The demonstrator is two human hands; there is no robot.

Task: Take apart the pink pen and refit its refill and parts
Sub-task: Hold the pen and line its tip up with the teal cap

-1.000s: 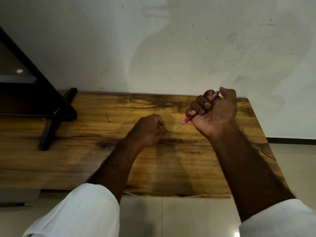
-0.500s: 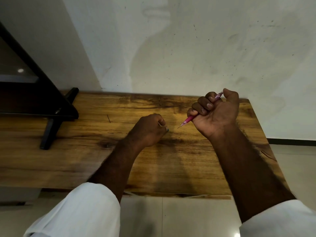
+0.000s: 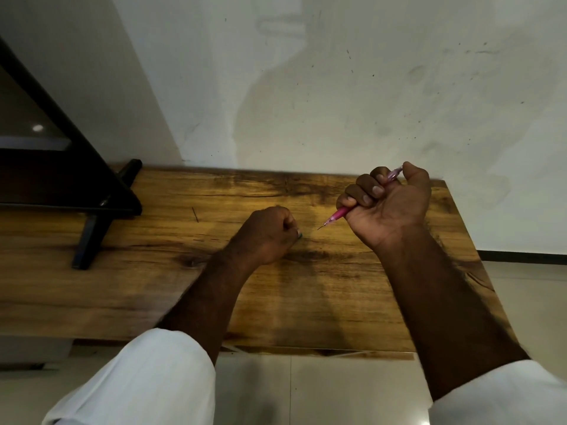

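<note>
My right hand [image 3: 391, 207] is wrapped in a fist around the pink pen [image 3: 337, 214], held above the wooden table [image 3: 153, 286]. The pen's fine tip points down and left toward my left hand; its translucent upper end shows beside my thumb. My left hand [image 3: 267, 237] rests closed on the table, a short gap left of the tip. Something small and greenish shows at its fingertips [image 3: 299, 235]; I cannot tell what it is.
A black stand [image 3: 92, 228] with a slanted leg sits on the table's left part. A thin dark sliver [image 3: 195, 215] lies on the wood left of my left hand. A white wall rises behind the table, and pale floor tiles lie below its front edge.
My right hand with the pen has shifted very slightly; my left hand has stayed in place on the table.
</note>
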